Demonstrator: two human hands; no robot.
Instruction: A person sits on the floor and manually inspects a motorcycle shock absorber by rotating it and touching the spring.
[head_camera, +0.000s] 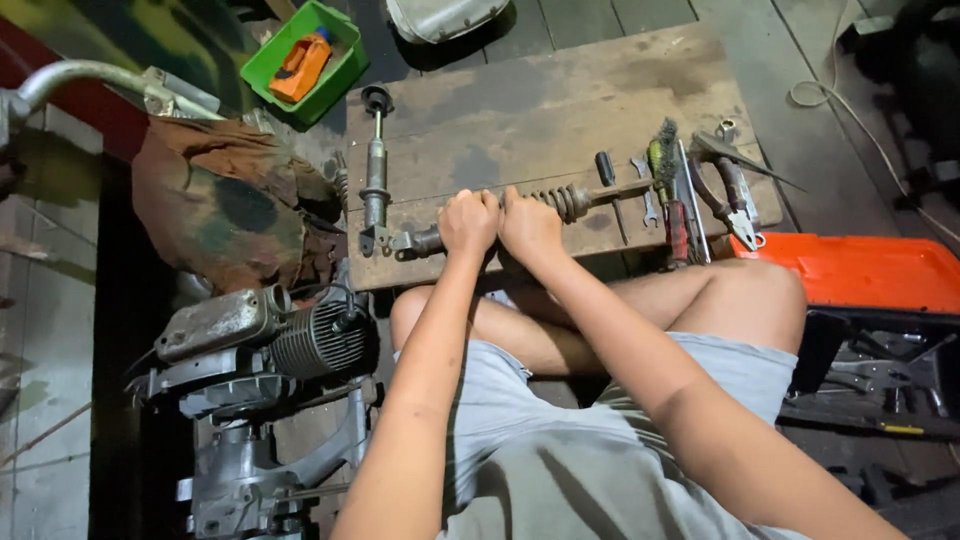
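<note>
A long metal shock absorber with a coil spring (565, 201) lies across the front of a worn wooden board (560, 100). My left hand (468, 221) and my right hand (528, 226) sit side by side, both fists closed around its middle section. The spring end sticks out to the right of my right hand, and the mounting eye end (412, 242) sticks out to the left. A second, slimmer shock absorber (375, 170) lies lengthwise on the board, just left of my left hand.
Screwdrivers, a wrench, a wire brush and pliers (690, 190) lie at the board's right end. A green bin with an orange bottle (305, 60) stands at the back left. A small engine (290, 345) sits at my left, an orange toolbox (860, 270) at my right.
</note>
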